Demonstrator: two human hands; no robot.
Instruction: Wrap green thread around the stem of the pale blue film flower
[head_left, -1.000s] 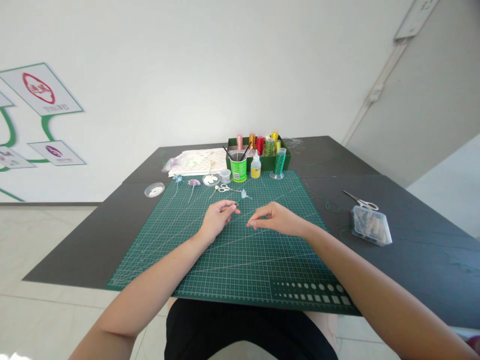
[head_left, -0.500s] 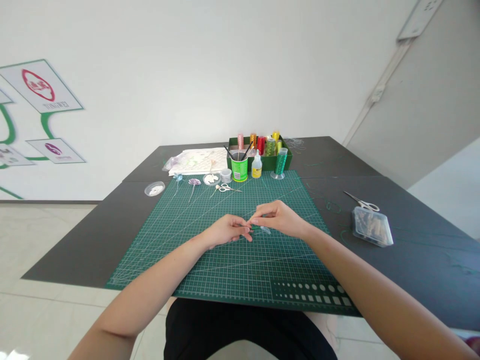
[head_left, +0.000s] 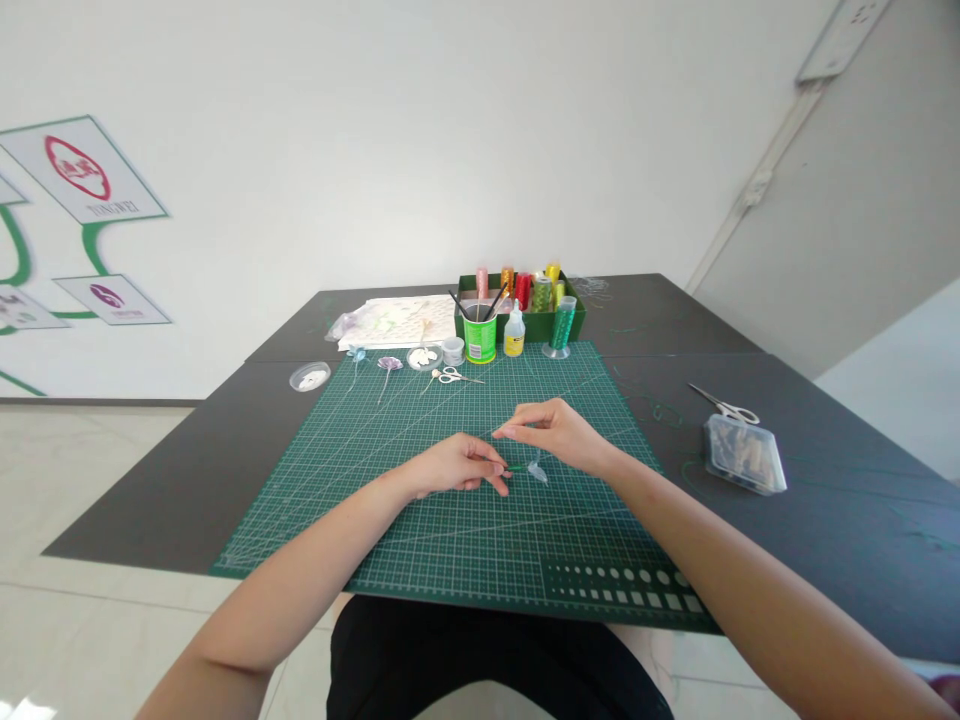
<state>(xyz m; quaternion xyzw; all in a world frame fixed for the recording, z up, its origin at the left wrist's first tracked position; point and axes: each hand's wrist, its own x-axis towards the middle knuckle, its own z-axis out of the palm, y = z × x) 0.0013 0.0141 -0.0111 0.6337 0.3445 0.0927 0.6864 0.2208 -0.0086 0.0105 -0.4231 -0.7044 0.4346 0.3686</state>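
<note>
A small pale-blue artificial flower (head_left: 537, 471) on a thin green-wrapped stem points to the right above the green cutting mat (head_left: 465, 545). My left hand (head_left: 459, 463) pinches that stem between thumb and forefinger, its other fingers loosely curled. Just above and to the right, my right hand (head_left: 556, 432) has thumb and forefinger pressed together, apart from the left fingertips. Whatever lies in that pinch, perhaps a fine thread, is too small to make out. Blue and purple flowers on stems lie farther back, the purple one (head_left: 390, 364) near a small pair of scissors (head_left: 451, 375).
Behind the mat stand a green can of tools (head_left: 480, 342), a glue bottle (head_left: 514, 333), a green thread spool (head_left: 562, 325) and a green box (head_left: 534, 327) of spools. To the right are larger scissors (head_left: 731, 408) and a clear plastic box (head_left: 742, 455). A shallow dish (head_left: 310, 377) sits left.
My hands have drawn apart: the left has moved slightly down and right with the flower, and the right fingertips have come away from it. More of the green stem shows.
</note>
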